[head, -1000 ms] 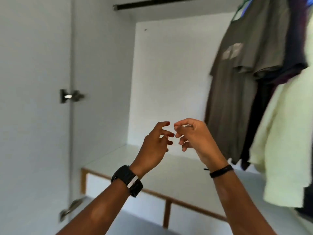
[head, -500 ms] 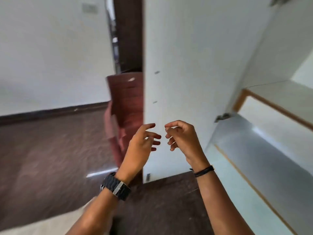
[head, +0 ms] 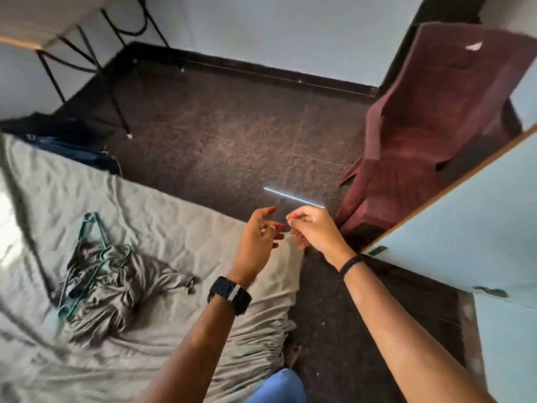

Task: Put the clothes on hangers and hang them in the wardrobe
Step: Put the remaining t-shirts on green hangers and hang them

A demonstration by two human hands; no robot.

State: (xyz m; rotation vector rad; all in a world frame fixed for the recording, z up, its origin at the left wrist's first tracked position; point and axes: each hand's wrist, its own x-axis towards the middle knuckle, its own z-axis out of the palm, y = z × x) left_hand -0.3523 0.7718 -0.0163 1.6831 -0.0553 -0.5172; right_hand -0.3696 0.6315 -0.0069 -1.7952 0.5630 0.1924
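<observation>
Both our hands, left [head: 257, 238] and right [head: 315, 232], hover fingertips nearly touching, loosely curled and empty; hangers [head: 87, 257] lie on clothes [head: 116, 289], left.

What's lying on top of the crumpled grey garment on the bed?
Green wire hangers lie across the grey garment, overlapping; their exact count is unclear. The bed sheet beneath the garment is covered.

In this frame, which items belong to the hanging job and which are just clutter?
Job:
- crumpled grey garment on the bed
- green hangers lying on it
- wardrobe door
- left hand, right hand, both empty

Clutter:
- maroon plastic chair
- table legs
- dark clothes pile, role unclear
</observation>
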